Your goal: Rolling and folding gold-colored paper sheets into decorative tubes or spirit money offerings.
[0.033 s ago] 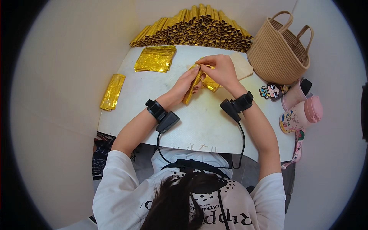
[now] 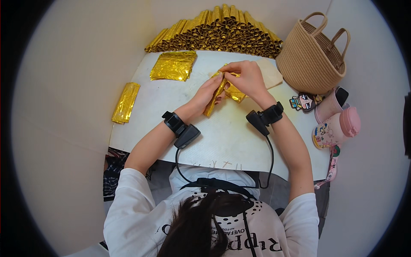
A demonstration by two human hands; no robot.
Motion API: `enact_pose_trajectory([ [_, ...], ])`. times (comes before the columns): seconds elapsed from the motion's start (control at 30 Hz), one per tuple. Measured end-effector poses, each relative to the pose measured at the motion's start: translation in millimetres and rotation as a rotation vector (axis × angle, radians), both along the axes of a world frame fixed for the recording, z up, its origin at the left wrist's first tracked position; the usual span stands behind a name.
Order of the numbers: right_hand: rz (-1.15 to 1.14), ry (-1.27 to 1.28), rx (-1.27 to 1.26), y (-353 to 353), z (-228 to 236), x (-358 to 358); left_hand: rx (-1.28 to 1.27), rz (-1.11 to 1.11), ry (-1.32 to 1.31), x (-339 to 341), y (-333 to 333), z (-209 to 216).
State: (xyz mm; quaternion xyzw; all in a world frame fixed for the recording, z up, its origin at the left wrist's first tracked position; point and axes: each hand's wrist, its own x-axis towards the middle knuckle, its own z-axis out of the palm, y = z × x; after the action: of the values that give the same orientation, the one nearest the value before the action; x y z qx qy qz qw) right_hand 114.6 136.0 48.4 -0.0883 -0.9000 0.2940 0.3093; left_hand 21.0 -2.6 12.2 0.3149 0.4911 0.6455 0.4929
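Note:
A slim roll of shiny gold foil paper (image 2: 209,108) slants over the middle of the table between my hands. My left hand (image 2: 204,97) is wrapped round its length, with the lower end sticking out below the fingers. At the upper end, the thumb and forefinger of my right hand (image 2: 248,78) pinch the roll. Its upper part is mostly hidden by my fingers. Under and beside my right hand lie gold foil sheets (image 2: 234,94), partly covered by it. Left of my hands rests a larger stack of gold foil sheets (image 2: 173,66).
Many finished-looking gold rolls (image 2: 216,36) are heaped along the back edge. A narrow gold foil stack (image 2: 125,103) lies at the left edge. On the right stand a woven rope basket (image 2: 306,58), a cartoon figure (image 2: 305,102), a pink cup (image 2: 327,109) and a pink-lidded bottle (image 2: 329,133).

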Motion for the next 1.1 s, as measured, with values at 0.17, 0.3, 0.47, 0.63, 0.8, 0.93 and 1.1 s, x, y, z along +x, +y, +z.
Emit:
enact_pose_trajectory([
  [0.17, 0.036, -0.081, 0.16, 0, 19, 11, -0.064, -0.129, 0.137, -11, -4, 9],
  [0.3, 0.112, -0.175, 0.13, 4, 27, 16, -0.194, -0.289, 0.17, -22, -12, 20],
  [0.47, 0.204, -0.329, -0.018, 9, 33, 20, -0.224, -0.393, 0.284, -20, -19, 29],
  [0.63, 0.264, -0.353, -0.088, 18, 22, 19, -0.284, -0.395, 0.392, -17, -18, 28],
  [0.8, 0.373, -0.377, -0.196, 27, 22, 19, -0.236, -0.486, 0.314, -23, -19, 23],
  [0.93, 0.49, -0.377, -0.436, 29, 26, 25, -0.241, -0.513, 0.144, -26, -22, 28],
  [1.1, 0.55, -0.311, -0.544, 19, 31, 26, -0.113, -0.622, -0.06, -30, -27, 28],
])
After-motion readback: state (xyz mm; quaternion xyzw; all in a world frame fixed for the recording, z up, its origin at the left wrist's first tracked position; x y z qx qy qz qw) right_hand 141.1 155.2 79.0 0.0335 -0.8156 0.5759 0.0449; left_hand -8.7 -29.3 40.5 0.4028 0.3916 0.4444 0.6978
